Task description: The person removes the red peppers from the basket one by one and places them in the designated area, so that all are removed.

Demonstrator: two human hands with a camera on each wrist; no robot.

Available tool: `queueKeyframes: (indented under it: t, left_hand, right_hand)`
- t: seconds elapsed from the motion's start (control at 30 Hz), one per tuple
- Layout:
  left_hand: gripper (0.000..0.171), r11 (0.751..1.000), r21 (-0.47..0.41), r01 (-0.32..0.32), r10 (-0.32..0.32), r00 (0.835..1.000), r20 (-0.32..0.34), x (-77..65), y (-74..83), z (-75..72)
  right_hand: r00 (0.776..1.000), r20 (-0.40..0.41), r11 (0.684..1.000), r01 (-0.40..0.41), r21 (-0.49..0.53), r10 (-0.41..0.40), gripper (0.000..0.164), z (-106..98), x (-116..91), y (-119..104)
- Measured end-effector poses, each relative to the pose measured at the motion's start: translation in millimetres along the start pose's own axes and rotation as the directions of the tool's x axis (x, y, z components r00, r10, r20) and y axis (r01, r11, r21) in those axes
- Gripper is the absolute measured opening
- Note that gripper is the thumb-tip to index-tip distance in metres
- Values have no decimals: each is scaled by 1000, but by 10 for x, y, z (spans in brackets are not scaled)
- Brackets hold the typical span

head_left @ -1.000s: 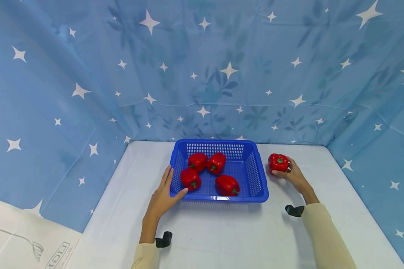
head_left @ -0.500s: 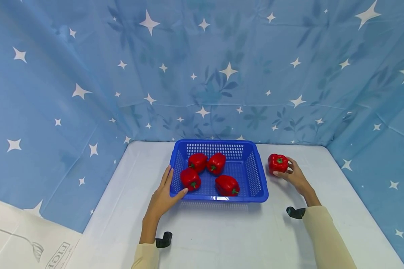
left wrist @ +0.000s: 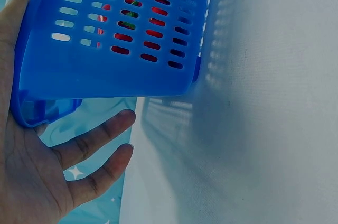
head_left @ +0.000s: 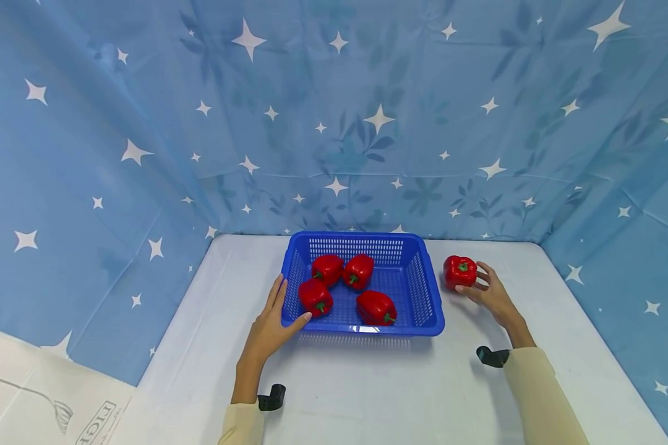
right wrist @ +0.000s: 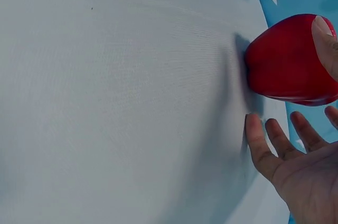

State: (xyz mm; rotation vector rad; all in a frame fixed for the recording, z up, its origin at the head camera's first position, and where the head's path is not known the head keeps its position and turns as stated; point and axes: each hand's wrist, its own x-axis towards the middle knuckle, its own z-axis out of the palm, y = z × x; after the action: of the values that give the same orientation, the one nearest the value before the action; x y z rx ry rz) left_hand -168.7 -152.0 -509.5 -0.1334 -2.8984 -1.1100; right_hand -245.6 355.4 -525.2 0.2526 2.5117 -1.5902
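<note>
A blue plastic basket holds several red bell peppers, among them one bell pepper near its front wall. My left hand rests on the basket's left front corner, thumb over the front rim. In the left wrist view its lower fingers stretch out free beside the basket wall. One more red bell pepper stands on the table right of the basket, stem facing me. My right hand is beside it. In the right wrist view, the fingers are spread apart from the pepper; the thumb overlaps its edge.
The table has a white cover. A blue star-patterned curtain rises behind it and along both sides. Black wrist cameras sit on both forearms, one camera at the left and another camera at the right.
My right hand has drawn back slightly to the right, its fingers loosening from the bell pepper, which stays in place. The left hand and basket have not moved.
</note>
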Motion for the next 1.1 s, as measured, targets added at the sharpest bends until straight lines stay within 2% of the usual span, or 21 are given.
queueKeyframes:
  t: [0.27,0.5,0.6,0.77,0.93,1.1]
  left_hand:
    - [102,1000,-5,4,-4,1000,-1,-2,7,-13]
    - [102,1000,-9,-1,1,1000,5,3,10,-1]
    - [102,1000,-7,0,0,1000,0,0,3,2]
    - [102,1000,-9,5,-5,1000,-5,-6,0,6]
    - [102,1000,-7,6,-6,1000,10,-6,8,7]
    - [102,1000,-13,9,-9,1000,9,-2,24,-5]
  right_hand:
    - [999,-36,999,32,33,-30,109,-87,-77,-28]
    - [986,-162,999,36,31,-30,103,-230,-229,-108]
    - [967,-254,999,29,37,-19,98,-271,-247,-134]
    - [933,-360,995,40,88,-6,89,-336,-311,-258]
    - [903,-427,984,107,144,-36,84,-396,-402,-477]
    - [880,-463,965,205,161,-110,79,-418,-426,-670]
